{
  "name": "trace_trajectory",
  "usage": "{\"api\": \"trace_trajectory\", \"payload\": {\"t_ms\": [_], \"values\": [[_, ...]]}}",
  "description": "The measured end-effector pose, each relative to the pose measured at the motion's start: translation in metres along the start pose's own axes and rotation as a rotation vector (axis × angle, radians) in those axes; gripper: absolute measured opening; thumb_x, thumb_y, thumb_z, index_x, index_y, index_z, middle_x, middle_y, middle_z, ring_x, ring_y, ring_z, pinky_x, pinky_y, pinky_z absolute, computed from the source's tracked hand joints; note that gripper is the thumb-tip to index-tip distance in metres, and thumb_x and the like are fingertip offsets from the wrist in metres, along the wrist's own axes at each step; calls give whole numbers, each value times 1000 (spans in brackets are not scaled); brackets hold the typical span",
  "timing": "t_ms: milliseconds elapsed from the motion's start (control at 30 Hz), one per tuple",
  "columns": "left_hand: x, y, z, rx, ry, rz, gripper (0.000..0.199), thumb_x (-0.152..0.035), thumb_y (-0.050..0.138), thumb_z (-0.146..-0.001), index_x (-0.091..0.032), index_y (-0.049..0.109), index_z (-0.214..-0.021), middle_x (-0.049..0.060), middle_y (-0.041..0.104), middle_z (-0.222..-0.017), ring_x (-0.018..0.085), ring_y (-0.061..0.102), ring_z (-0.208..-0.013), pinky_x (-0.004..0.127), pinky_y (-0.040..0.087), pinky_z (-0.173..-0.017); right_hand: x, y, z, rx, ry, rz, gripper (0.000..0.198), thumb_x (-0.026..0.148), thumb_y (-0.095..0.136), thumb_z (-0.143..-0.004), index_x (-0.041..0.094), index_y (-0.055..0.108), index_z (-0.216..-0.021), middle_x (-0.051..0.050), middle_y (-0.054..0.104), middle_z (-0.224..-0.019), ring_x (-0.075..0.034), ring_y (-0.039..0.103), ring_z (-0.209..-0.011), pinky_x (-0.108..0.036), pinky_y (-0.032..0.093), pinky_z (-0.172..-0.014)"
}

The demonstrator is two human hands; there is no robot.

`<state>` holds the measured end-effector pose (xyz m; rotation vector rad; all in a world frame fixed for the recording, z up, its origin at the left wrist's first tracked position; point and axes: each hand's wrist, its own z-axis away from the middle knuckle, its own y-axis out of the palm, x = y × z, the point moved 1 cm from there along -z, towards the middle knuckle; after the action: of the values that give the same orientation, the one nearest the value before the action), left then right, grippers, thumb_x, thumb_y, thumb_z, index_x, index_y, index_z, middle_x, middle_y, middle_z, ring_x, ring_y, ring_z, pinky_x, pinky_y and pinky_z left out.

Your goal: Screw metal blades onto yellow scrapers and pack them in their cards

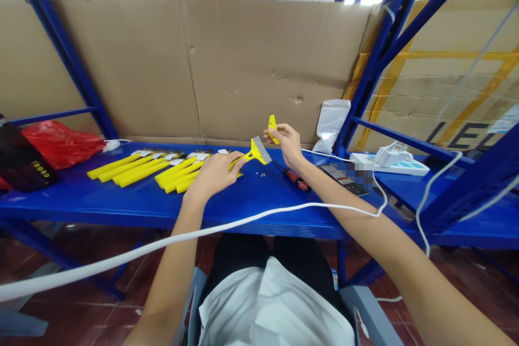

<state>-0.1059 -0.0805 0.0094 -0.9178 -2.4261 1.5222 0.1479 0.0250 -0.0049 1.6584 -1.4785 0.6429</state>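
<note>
A yellow scraper (251, 155) with a bare metal blade is gripped in my left hand (214, 173), its head angled up to the right. Between the fingertips of my right hand (287, 143) is a small yellow plate (272, 127), held upright just beyond the blade and apart from it. Several tiny screws (260, 174) lie on the blue table below the scraper's head. A red and black screwdriver (297, 179) rests under my right forearm, its shaft pointing left. Several yellow scrapers (133, 168) lie side by side left of my left hand, which partly covers the nearest ones.
The blue table (141, 208) backs onto a cardboard sheet (243, 65). A red plastic bag (60, 143) and a black bag (24, 159) lie at left. At right are a phone (344, 178), a power strip (409, 165) and a white pouch (332, 124). A white cable (243, 221) crosses in front.
</note>
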Motion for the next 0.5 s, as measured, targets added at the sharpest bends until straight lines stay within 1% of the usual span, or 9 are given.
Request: {"api": "trace_trajectory", "payload": {"t_ms": [133,267,367,433,500], "values": [[1,0,0,-2,-4,-8,44,-46,46,-117,-26,80,-137,10,87,-126,34,82,-115,39,57,-99,5,1,1,-6,10,5,55,66,98,-71,24,69,-90,-7,86,-99,-22,81,-91,-37,65,-86],[0,0,-1,-1,-7,-13,44,-46,46,-117,-27,81,-137,11,87,-125,33,82,-114,38,58,-99,10,4,3,34,60,19,54,69,96,-74,25,64,-80,-7,83,-97,-22,80,-92,-36,64,-86],[1,0,-1,0,-9,-18,44,-47,46,-118,-27,81,-137,11,87,-124,33,82,-114,38,58,-100,11,10,7,92,114,30,58,72,97,-71,25,62,-73,-6,79,-91,-23,77,-91,-35,63,-82],[1,0,-1,-3,-14,-21,44,-46,46,-118,-27,81,-136,11,87,-123,33,82,-114,38,58,-100,10,14,11,126,145,35,60,71,99,-67,24,60,-68,-3,73,-82,-21,72,-85,-34,61,-79],[0,-1,-1,-7,-29,-33,44,-46,46,-118,-27,81,-136,11,87,-123,33,82,-113,38,57,-98,10,18,15,148,168,35,62,68,101,-64,24,57,-64,0,64,-73,-17,64,-76,-32,59,-76]]}}
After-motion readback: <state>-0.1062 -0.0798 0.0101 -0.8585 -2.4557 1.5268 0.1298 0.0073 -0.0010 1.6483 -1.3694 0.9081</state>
